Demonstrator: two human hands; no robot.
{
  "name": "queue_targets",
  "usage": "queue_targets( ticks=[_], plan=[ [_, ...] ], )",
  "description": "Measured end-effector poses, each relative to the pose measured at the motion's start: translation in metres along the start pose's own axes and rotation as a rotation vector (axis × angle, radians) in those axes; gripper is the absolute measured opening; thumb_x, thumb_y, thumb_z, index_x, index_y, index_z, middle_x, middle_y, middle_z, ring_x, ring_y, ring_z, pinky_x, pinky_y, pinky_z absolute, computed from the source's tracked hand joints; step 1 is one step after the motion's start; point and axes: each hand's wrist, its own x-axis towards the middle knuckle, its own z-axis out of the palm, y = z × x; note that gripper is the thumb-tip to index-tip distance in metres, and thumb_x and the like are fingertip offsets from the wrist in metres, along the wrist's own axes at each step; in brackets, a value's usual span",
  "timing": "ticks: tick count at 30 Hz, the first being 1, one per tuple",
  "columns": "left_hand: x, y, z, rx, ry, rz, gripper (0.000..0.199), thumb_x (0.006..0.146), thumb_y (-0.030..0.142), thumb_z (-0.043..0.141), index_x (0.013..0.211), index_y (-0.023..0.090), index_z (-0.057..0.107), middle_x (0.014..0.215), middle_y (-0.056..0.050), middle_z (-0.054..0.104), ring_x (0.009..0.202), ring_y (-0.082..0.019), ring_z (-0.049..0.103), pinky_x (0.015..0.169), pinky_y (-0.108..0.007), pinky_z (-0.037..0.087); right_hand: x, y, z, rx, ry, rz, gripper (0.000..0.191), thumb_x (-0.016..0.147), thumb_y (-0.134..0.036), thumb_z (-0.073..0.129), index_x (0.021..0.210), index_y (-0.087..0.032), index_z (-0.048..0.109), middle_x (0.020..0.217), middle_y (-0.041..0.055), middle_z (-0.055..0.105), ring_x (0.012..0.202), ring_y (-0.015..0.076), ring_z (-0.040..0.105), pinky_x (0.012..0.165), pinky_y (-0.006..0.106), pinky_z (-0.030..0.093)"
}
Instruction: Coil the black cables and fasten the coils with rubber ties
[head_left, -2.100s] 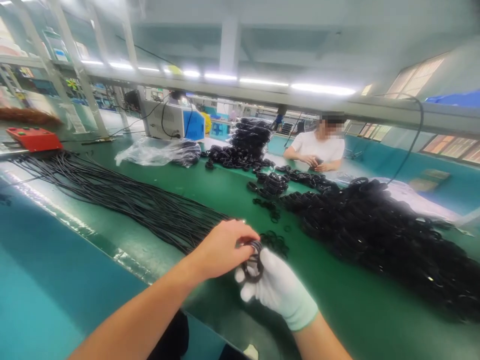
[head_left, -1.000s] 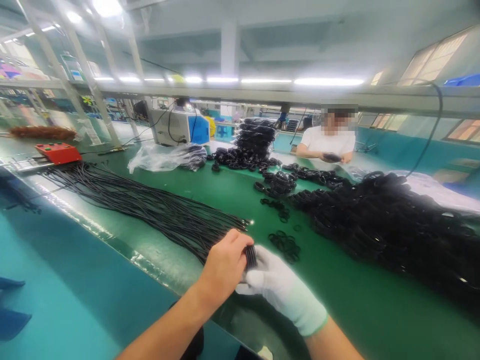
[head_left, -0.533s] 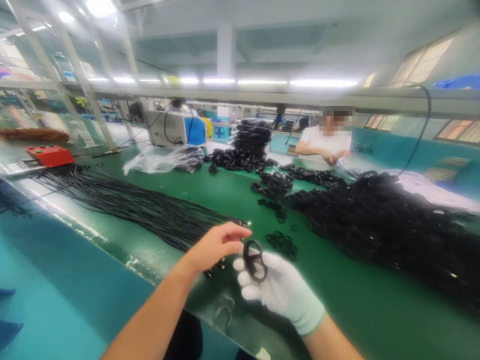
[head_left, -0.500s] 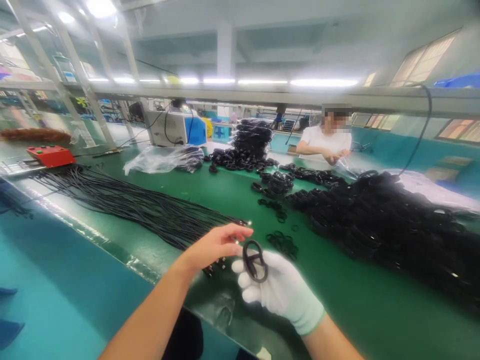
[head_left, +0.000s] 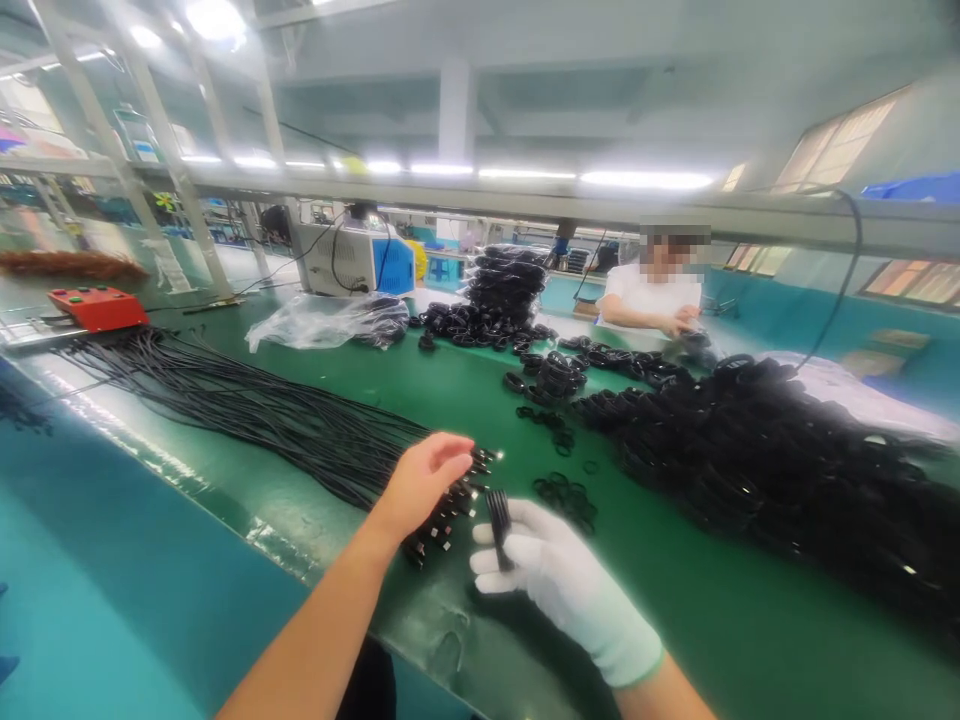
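Your white-gloved right hand (head_left: 574, 585) pinches a seemingly finished black cable coil (head_left: 498, 520); your loosely spread bare left hand (head_left: 420, 485) is by long, uncoiled black cables (head_left: 262, 400).

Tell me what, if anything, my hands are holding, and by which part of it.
Your gloved right hand holds a black coil by its lower part; your bare left hand looks empty.

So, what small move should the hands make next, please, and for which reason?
Probably the gloved right hand should carry its black coil towards the large pile of black coils at the right. The held coil's turns sit neatly side by side, and the left hand is off it, looking empty, near the cable ends.
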Motion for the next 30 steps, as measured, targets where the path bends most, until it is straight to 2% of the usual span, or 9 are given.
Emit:
queue_targets(
  ticks=[3,5,8,10,14,17,22,26,30],
  plan=[
    [0.003,-0.015,0.003,0.104,0.219,0.057,0.028,0.082,0.036,0.055,0.102,0.017,0.062,0.104,-0.006,0.065,0.096,-0.019,0.061,0.088,-0.031,0.046,-0.002,-0.005,-0.002,-0.046,0.056,-0.034,0.044,0.074,-0.029,0.066,0.113,-0.013,0.054,0.106,0.0112,0.056,0.086,0.0224,0.064,0.080,0.045,0.051],
    [0.003,-0.022,0.005,0.212,0.287,0.093,0.024,0.081,0.035,0.056,0.097,0.018,0.063,0.101,-0.005,0.064,0.091,-0.019,0.061,0.085,-0.030,0.047,0.000,-0.019,-0.005,-0.179,0.135,-0.039,0.046,0.075,-0.029,0.063,0.116,-0.011,0.052,0.102,0.0116,0.058,0.086,0.0232,0.064,0.080,0.045,0.052],
    [0.002,-0.029,0.006,0.301,0.263,0.118,0.020,0.082,0.034,0.054,0.094,0.021,0.063,0.097,-0.003,0.062,0.082,-0.018,0.060,0.077,-0.028,0.047,0.014,-0.054,-0.019,-0.744,0.372,-0.089,0.046,0.079,-0.030,0.056,0.122,-0.013,0.049,0.103,0.0115,0.062,0.092,0.0231,0.063,0.083,0.042,0.051],
    [0.000,-0.032,0.007,0.324,0.212,0.126,0.018,0.083,0.032,0.053,0.095,0.022,0.062,0.095,-0.003,0.061,0.076,-0.016,0.059,0.073,-0.027,0.047,0.029,-0.084,-0.037,-1.146,0.605,-0.139,0.048,0.079,-0.029,0.057,0.125,-0.017,0.048,0.117,0.0110,0.059,0.105,0.0242,0.058,0.094,0.041,0.045],
    [-0.001,-0.038,0.009,0.396,0.129,0.106,0.016,0.086,0.029,0.047,0.092,0.022,0.060,0.093,-0.001,0.059,0.073,-0.015,0.057,0.070,-0.027,0.047,0.071,-0.136,-0.082,-1.416,0.842,-0.121,0.051,0.079,-0.023,0.060,0.127,-0.013,0.046,0.129,0.0144,0.049,0.120,0.0281,0.045,0.104,0.044,0.032],
    [-0.001,-0.041,0.011,0.433,0.092,0.073,0.016,0.088,0.029,0.045,0.091,0.023,0.060,0.095,0.000,0.059,0.074,-0.014,0.058,0.071,-0.027,0.047,0.102,-0.165,-0.111,-1.571,0.968,-0.039,0.039,0.087,-0.031,0.055,0.122,-0.016,0.049,0.125,0.0110,0.050,0.112,0.0251,0.051,0.095,0.047,0.041],
    [-0.002,-0.045,0.011,0.477,0.037,0.088,0.017,0.089,0.031,0.044,0.089,0.025,0.060,0.094,0.001,0.060,0.076,-0.013,0.061,0.069,-0.024,0.049,0.140,-0.194,-0.143,-1.732,1.048,0.206,0.033,0.089,-0.033,0.053,0.117,-0.016,0.052,0.117,0.0088,0.055,0.100,0.0209,0.057,0.084,0.042,0.049],
    [-0.002,-0.053,0.011,0.522,0.027,0.197,0.017,0.090,0.030,0.044,0.085,0.025,0.059,0.088,0.002,0.061,0.072,-0.012,0.062,0.066,-0.019,0.050,0.167,-0.205,-0.164,-1.825,1.004,0.377,0.033,0.089,-0.033,0.053,0.116,-0.016,0.052,0.117,0.0086,0.055,0.099,0.0208,0.057,0.083,0.041,0.049],
    [0.001,-0.072,0.011,0.567,0.025,0.362,0.013,0.089,0.028,0.047,0.083,0.026,0.058,0.081,0.003,0.062,0.068,-0.010,0.063,0.064,-0.014,0.050,0.192,-0.206,-0.180,-1.909,0.925,0.453,0.033,0.089,-0.033,0.053,0.117,-0.016,0.052,0.117,0.0087,0.055,0.099,0.0210,0.057,0.083,0.042,0.049]
  ],
)
